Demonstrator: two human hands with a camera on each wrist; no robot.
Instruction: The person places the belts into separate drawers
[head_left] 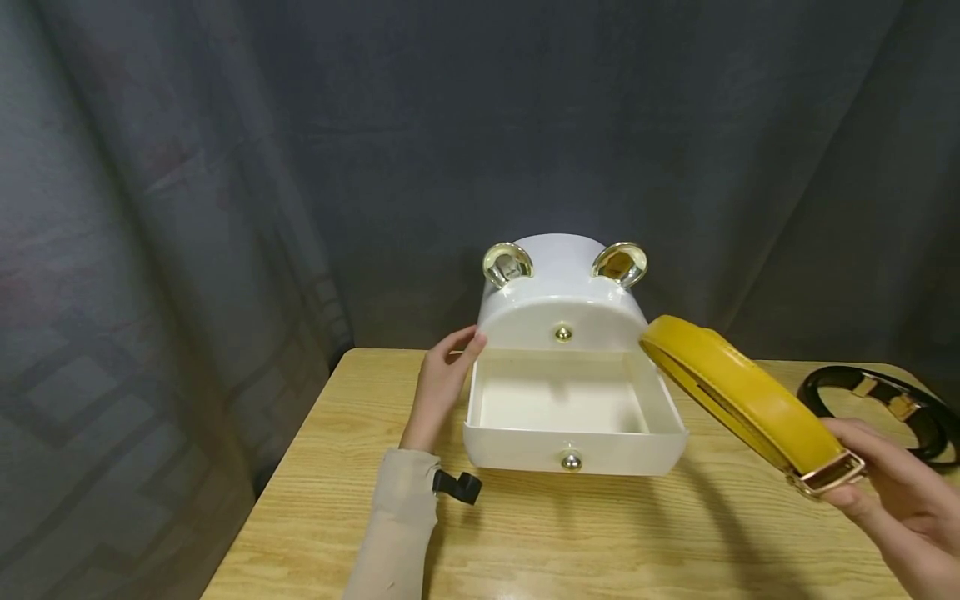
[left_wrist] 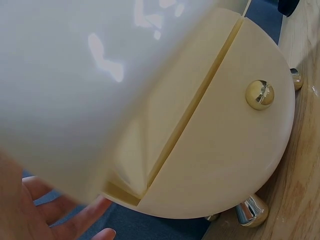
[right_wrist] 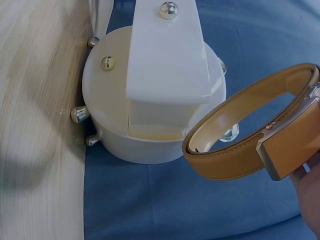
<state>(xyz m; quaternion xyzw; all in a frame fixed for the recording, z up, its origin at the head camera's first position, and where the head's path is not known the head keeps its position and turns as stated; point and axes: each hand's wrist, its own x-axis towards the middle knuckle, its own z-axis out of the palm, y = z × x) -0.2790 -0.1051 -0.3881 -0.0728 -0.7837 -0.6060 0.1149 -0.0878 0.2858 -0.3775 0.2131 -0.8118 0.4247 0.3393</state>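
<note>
At the left, a grey cloth curtain [head_left: 150, 292] hangs beside a pale wood-grain table [head_left: 570, 542]; a beige sleeve [head_left: 405, 492] leads to the left hand [head_left: 442, 379], whose loosely extended fingers rest against the left side of a glossy white rounded plastic box with two gold ears [head_left: 562, 287]; it clasps nothing, and a light, firm touch there seems right for steadying the box without tipping it; the lower drawer, a shallow white plastic tray with a silver ball knob [head_left: 517, 450], stands pulled out toward the person with nothing in it, while the upper compartment with its gold ball knob [head_left: 563, 333] is closed; to the right of the drawer, in the air, is the coiled yellow leather belt with a gold metal buckle [head_left: 750, 392], its far loop near the box's right edge, though whether they touch cannot be told; the right hand [head_left: 907, 492] pinches it at the buckle end, and handling it well would mean keeping thumb and fingers tight there so the loops stay together, and the coil level and clear of the drawer wall; at the far right, behind that hand, a black belt with gold fittings [head_left: 933, 433] lies coiled on the table.
</note>
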